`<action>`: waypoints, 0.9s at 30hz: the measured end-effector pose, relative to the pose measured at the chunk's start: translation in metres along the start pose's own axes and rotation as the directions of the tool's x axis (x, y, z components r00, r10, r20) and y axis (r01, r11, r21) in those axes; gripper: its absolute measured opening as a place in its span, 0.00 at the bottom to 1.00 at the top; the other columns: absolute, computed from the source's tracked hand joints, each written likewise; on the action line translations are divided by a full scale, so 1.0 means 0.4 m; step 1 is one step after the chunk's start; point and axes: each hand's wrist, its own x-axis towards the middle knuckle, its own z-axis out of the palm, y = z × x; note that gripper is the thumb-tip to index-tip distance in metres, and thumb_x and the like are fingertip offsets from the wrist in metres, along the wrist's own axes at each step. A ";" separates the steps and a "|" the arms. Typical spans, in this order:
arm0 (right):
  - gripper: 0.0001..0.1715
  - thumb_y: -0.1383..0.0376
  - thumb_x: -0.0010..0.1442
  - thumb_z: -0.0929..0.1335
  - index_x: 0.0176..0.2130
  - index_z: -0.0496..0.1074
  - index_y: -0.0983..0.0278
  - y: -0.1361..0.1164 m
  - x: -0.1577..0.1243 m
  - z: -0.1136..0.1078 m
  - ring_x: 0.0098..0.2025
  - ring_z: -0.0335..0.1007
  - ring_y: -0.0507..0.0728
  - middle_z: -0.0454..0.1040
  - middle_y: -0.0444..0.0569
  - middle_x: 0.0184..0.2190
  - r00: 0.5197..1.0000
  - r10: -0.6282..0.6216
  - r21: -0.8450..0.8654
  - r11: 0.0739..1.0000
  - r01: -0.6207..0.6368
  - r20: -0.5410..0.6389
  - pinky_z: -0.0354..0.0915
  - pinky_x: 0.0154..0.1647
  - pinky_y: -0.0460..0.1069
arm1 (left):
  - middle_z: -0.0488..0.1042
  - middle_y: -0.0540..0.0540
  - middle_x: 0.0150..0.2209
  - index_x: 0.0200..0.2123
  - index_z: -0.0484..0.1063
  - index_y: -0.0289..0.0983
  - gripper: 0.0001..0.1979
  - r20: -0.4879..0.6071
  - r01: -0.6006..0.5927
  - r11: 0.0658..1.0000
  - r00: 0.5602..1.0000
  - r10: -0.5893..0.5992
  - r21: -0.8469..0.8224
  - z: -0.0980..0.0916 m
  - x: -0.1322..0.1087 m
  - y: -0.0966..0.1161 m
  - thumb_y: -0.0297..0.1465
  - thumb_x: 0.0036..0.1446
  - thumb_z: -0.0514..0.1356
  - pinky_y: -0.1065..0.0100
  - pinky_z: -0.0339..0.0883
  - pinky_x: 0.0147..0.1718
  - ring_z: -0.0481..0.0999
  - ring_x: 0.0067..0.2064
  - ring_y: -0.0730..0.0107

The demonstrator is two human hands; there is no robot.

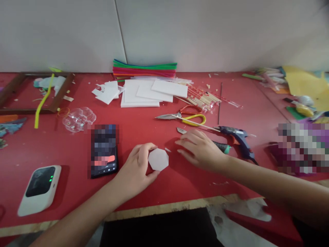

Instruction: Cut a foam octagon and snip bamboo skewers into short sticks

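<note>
My left hand [140, 168] has its thumb and fingers around the edges of a small white octagonal piece [158, 159], perhaps foam board, low over the red table. My right hand [199, 149] is to the right of it, fingers stretched and slightly apart. A craft knife lies partly hidden behind that hand: its blade [181, 130] shows past the fingers, its dark green handle [223, 147] beyond the wrist. A thin white scrap [168, 150] lies just right of the octagon. Scissors [180, 116] with red and yellow handles lie farther back, a thin stick across them.
A blue glue gun [238, 135] lies at right, a phone [104, 151] left of my left hand, and a white device [39, 190] farther left. White sheets [140, 94], wooden sticks [203, 97] and coloured pipe cleaners [145, 70] are at the back. A brown frame [33, 111] is at far left.
</note>
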 end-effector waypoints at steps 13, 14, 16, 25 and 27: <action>0.15 0.70 0.70 0.58 0.38 0.72 0.65 -0.087 0.089 -0.002 0.46 0.59 0.61 0.69 0.55 0.45 0.950 0.185 0.062 0.976 -0.207 0.250 0.57 0.47 0.55 | 0.67 0.34 0.57 0.61 0.52 0.37 0.31 0.099 -0.040 0.999 0.994 0.039 0.004 -0.023 -0.005 -0.006 0.28 0.58 0.63 0.51 0.70 0.55 0.69 0.59 0.52; 0.15 0.71 0.69 0.58 0.38 0.72 0.65 -0.088 0.089 -0.002 0.46 0.58 0.61 0.69 0.56 0.45 0.948 0.184 0.055 0.977 -0.205 0.259 0.56 0.46 0.55 | 0.68 0.35 0.56 0.60 0.53 0.37 0.31 0.087 -0.038 0.999 0.996 0.037 0.005 -0.020 -0.003 -0.006 0.28 0.58 0.64 0.50 0.70 0.54 0.69 0.58 0.52; 0.14 0.72 0.68 0.58 0.38 0.71 0.66 -0.090 0.089 0.003 0.45 0.58 0.61 0.69 0.56 0.44 0.948 0.178 0.030 0.981 -0.193 0.265 0.56 0.46 0.55 | 0.70 0.36 0.53 0.58 0.55 0.37 0.30 0.054 -0.037 0.999 0.998 0.036 0.026 -0.009 0.000 -0.008 0.32 0.57 0.66 0.48 0.71 0.52 0.70 0.55 0.50; 0.10 0.74 0.66 0.61 0.36 0.69 0.66 -0.085 0.083 0.002 0.42 0.57 0.61 0.68 0.57 0.41 0.985 0.170 -0.012 0.985 -0.170 0.033 0.57 0.42 0.55 | 0.69 0.30 0.54 0.57 0.56 0.34 0.43 -0.111 -0.022 0.999 0.994 0.025 0.024 0.014 -0.005 -0.020 0.52 0.49 0.69 0.44 0.72 0.48 0.73 0.52 0.46; 0.09 0.73 0.67 0.61 0.37 0.68 0.66 -0.086 0.088 -0.016 0.41 0.57 0.60 0.68 0.56 0.41 0.991 0.131 0.059 0.990 -0.128 -0.033 0.58 0.43 0.55 | 0.69 0.32 0.56 0.60 0.56 0.35 0.40 -0.130 0.049 0.996 0.990 -0.059 -0.075 -0.001 0.002 -0.007 0.49 0.53 0.68 0.49 0.73 0.48 0.74 0.53 0.49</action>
